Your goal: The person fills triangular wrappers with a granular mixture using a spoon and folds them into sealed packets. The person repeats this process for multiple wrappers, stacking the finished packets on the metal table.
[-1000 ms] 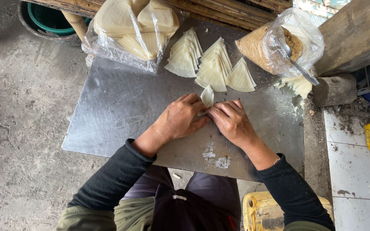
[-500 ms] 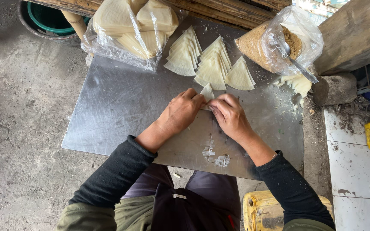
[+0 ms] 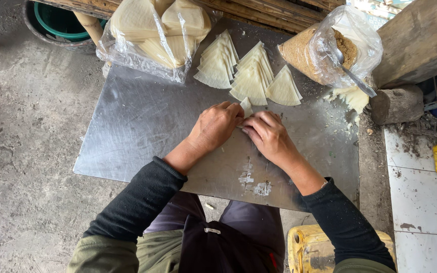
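I see a big metal sheet (image 3: 142, 126) lying on the grey floor (image 3: 26, 151), filling the middle of the frame. At the top left sits a clear bag of pale wrappers (image 3: 153, 30), with a green bucket (image 3: 59, 23) behind it in the corner. At the top right is a bag of brown filling (image 3: 330, 50) with a spoon (image 3: 352, 76) poking out of it. Between the two bags, near the top middle, folded triangles (image 3: 251, 73) lie in three little fans on the sheet. A yellow can (image 3: 312, 247) stands at the bottom right.

My left hand (image 3: 216, 126) and right hand (image 3: 269, 136) meet in the middle of the frame, touching each other. Both sets of fingers are curled and pinching one small wrapper (image 3: 247, 106), which sticks up between them, just below the triangles.
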